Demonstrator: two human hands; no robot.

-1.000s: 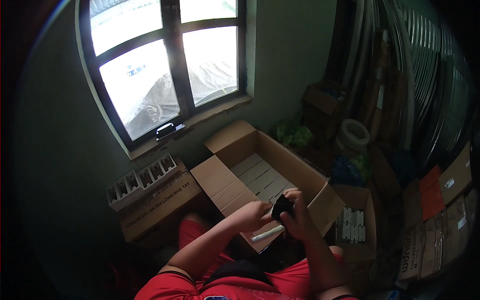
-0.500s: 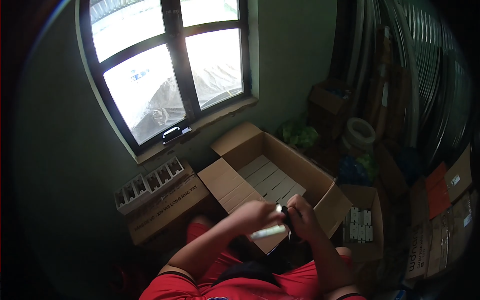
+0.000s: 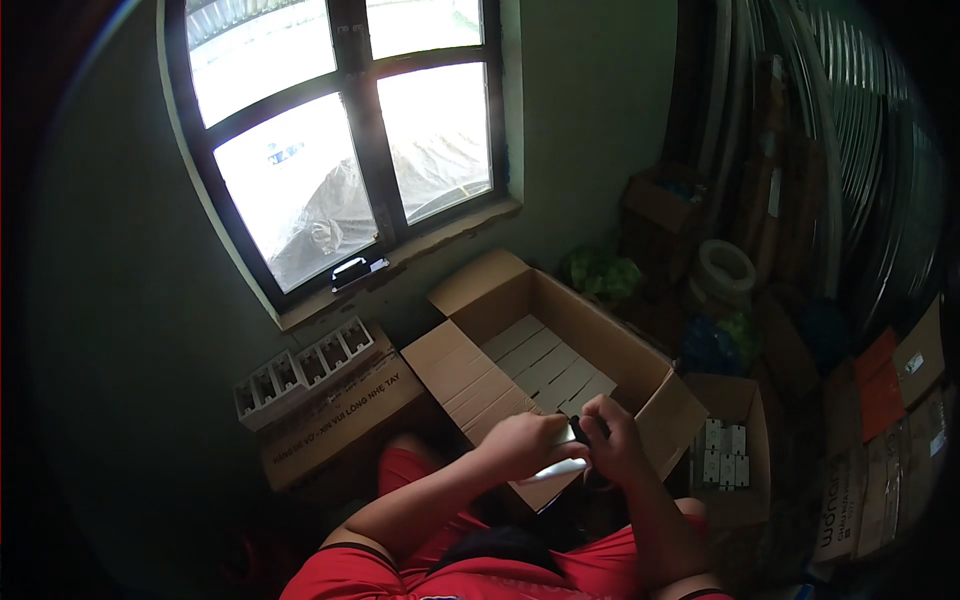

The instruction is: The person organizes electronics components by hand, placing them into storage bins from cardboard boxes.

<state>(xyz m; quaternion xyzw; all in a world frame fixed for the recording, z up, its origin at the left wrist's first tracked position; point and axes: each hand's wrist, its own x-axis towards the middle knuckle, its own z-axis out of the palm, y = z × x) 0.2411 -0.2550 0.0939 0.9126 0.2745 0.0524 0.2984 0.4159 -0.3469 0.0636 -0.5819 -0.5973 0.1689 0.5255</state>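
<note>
My left hand point(image 3: 522, 447) is closed around a white, flat-sided piece point(image 3: 558, 469), whose pale edges show below and beside the fingers. Just right of it, my right hand point(image 3: 612, 440) has its fingers curled at a small black part point(image 3: 578, 431) between the two hands. What the black part is, I cannot tell. Both hands are over the near edge of a large open cardboard box point(image 3: 650, 352). Inside that box, pale rectangular cartons point(image 3: 540, 362) lie in neat rows.
At left, a closed cardboard box point(image 3: 345, 425) carries white open-celled frames point(image 3: 305, 370). A smaller box point(image 3: 750, 400) at right holds white switch-like pieces point(image 3: 725, 455). Flattened cartons point(image 3: 870, 490) stand far right. A black-handled object point(image 3: 357, 272) rests on the windowsill.
Both hands stay together over the box with the white piece and black part. The white piece has tilted slightly and the right fingers have shifted a little. The whole view has moved slightly.
</note>
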